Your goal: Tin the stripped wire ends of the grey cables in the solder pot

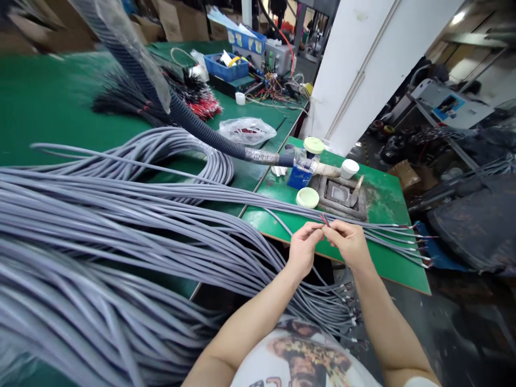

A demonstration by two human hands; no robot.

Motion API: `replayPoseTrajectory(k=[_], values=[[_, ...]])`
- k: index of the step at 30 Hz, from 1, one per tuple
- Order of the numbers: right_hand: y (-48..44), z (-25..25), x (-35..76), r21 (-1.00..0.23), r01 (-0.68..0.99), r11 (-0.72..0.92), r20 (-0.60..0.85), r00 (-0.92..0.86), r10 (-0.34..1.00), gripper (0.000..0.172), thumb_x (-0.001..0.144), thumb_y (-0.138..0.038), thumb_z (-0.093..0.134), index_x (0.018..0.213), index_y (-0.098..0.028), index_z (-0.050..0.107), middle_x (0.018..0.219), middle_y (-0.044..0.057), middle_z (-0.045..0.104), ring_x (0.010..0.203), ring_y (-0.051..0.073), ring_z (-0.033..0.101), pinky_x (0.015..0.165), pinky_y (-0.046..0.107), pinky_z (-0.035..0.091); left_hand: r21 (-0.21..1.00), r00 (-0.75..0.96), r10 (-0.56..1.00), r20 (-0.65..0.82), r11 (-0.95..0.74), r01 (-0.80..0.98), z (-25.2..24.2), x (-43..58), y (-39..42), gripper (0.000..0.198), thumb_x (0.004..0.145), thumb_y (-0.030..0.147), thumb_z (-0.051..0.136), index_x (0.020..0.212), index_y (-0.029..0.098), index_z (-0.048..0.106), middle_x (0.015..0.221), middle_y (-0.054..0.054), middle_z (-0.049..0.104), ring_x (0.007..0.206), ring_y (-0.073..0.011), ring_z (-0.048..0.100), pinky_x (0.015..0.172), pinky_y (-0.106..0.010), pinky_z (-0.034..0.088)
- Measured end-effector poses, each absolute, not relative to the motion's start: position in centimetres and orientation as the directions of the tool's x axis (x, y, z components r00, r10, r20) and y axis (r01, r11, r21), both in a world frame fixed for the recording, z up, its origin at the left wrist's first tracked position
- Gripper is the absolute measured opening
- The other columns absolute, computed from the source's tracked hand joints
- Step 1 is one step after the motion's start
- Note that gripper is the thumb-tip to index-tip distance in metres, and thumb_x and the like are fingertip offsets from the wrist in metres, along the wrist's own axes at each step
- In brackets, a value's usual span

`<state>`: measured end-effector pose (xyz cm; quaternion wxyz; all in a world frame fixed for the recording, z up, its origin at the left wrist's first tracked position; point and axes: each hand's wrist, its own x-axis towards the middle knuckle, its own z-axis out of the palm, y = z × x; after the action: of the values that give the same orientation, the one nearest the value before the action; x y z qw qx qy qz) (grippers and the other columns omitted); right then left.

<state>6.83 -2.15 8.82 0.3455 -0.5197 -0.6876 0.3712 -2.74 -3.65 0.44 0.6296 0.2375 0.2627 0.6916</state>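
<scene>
Left hand [303, 250] and right hand [350, 244] pinch thin wires [324, 219] at small table's [382, 188] near edge; apparently mid-handling. Cables [282, 203] across table already show wires bared at ends.

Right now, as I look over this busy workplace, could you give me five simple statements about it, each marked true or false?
1. Long gray cables lie across the big green table. True.
2. The left hand and the right hand are close together, with thin wires sticking up at the fingertips. True.
3. The right hand wears a thick glove. False: the right hand is bare, and so is the left hand.
4. The gray cables are all neatly coiled on the floor. False: many of the gray cables stretch across the big green table.
5. A white pillar stands at the far side of the small green table. True.
</scene>
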Motion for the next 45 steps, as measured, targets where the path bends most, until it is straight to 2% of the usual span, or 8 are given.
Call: replayPoseTrajectory(k=[5, 9, 14, 20, 27, 33, 38, 45], values=[[-4.4, 9.3, 7.7, -0.873, 0.444, 0.202, 0.087, -0.266, 0.960, 0.017, 0.083, -0.035, 0.059, 0.089, -0.022, 0.068, 0.061, -0.002, 0.057, 0.052, 0.012, 0.050, 0.049, 0.024, 0.041, 0.530, 0.031, 0.997, -0.072, 0.065, -0.846, 2.4, -3.1, -4.2, 0.027, 0.071, 0.042, 0.073, 0.078, 0.017, 0.065, 0.080, -0.002, 0.061, 0.074, -0.0138, 0.056, 0.074, -0.030, 0.047], [-6.5, 8.6, 8.2, -0.843, 0.409, 0.349, 0.225, -0.321, 0.920, 0.037, 0.089, -0.028, 0.052, 0.126, -0.031, 0.050, 0.076, -0.001, 0.065, 0.065, 0.016, 0.061, 0.061, 0.028, 0.050, 0.464, 0.223, 0.973, -0.060, 0.225, -0.857, 3.1, -3.8, -4.9, 0.031, 0.075, 0.044, 0.067, 0.089, 0.017, 0.065, 0.095, -0.007, 0.063, 0.089, -0.0201, 0.058, 0.080, -0.035, 0.047], [-7.6, 7.5, 8.3, -0.737, 0.462, 0.494, 0.339, -0.379, 0.861, 0.046, 0.089, -0.024, 0.052, 0.132, -0.035, 0.045, 0.091, 0.001, 0.069, 0.085, 0.019, 0.066, 0.075, 0.031, 0.052, 0.328, 0.474, 0.880, -0.004, 0.449, -0.831, 2.9, -3.2, -6.2, 0.031, 0.078, 0.048, 0.062, 0.083, 0.017, 0.065, 0.090, -0.006, 0.063, 0.090, -0.0206, 0.060, 0.088, -0.038, 0.045], [-7.6, 7.0, 8.3, -0.841, 0.445, 0.306, 0.248, -0.186, 0.951, 0.054, 0.091, -0.029, 0.049, 0.142, -0.028, 0.033, 0.102, 0.004, 0.069, 0.078, 0.018, 0.067, 0.071, 0.032, 0.054, 0.486, 0.313, 0.950, -0.002, 0.275, -0.829, 2.2, -2.5, -7.1, 0.037, 0.076, 0.044, 0.069, 0.100, 0.015, 0.068, 0.092, -0.008, 0.065, 0.075, -0.0159, 0.058, 0.072, -0.031, 0.046], [-6.6, 8.3, 9.0, -0.535, 0.684, 0.496, 0.495, -0.222, 0.840, 0.019, 0.086, -0.024, 0.058, 0.104, -0.028, 0.064, 0.089, 0.005, 0.067, 0.084, 0.022, 0.061, 0.079, 0.039, 0.049, 0.826, 0.002, 1.000, -0.002, 0.003, -0.564, 1.2, -3.1, -6.7, 0.020, 0.076, 0.035, 0.071, 0.085, 0.017, 0.075, 0.090, -0.005, 0.070, 0.090, -0.0190, 0.061, 0.088, -0.031, 0.044], [-5.2, 9.2, 7.5, -0.326, 0.732, 0.598, 0.583, -0.342, 0.737, 0.009, 0.080, -0.027, 0.067, 0.085, -0.020, 0.064, 0.076, 0.005, 0.064, 0.074, 0.020, 0.054, 0.070, 0.038, 0.045, 0.913, -0.008, 0.992, 0.124, -0.118, -0.389, 0.9, -2.6, -6.9, 0.023, 0.077, 0.037, 0.068, 0.083, 0.017, 0.077, 0.087, -0.006, 0.071, 0.084, -0.0202, 0.061, 0.082, -0.032, 0.046], [-5.2, 9.1, 6.8, -0.332, 0.706, 0.626, 0.627, -0.331, 0.705, 0.004, 0.084, -0.018, 0.062, 0.083, -0.020, 0.065, 0.073, 0.004, 0.066, 0.071, 0.019, 0.055, 0.069, 0.037, 0.044, 0.924, -0.042, 0.983, 0.177, -0.181, -0.338, 1.1, -2.8, -6.9, 0.019, 0.078, 0.035, 0.068, 0.080, 0.018, 0.076, 0.083, -0.006, 0.070, 0.084, -0.0189, 0.059, 0.083, -0.031, 0.045], [-5.7, 9.1, 7.9, -0.468, 0.611, 0.639, 0.625, -0.283, 0.728, 0.013, 0.080, -0.012, 0.066, 0.086, -0.024, 0.068, 0.076, 0.001, 0.068, 0.071, 0.017, 0.058, 0.068, 0.036, 0.045, 0.875, 0.010, 1.000, 0.014, -0.007, -0.484, 1.2, -4.0, -6.6, 0.019, 0.076, 0.034, 0.070, 0.071, 0.016, 0.074, 0.068, -0.001, 0.063, 0.068, -0.0114, 0.053, 0.069, -0.023, 0.042]])
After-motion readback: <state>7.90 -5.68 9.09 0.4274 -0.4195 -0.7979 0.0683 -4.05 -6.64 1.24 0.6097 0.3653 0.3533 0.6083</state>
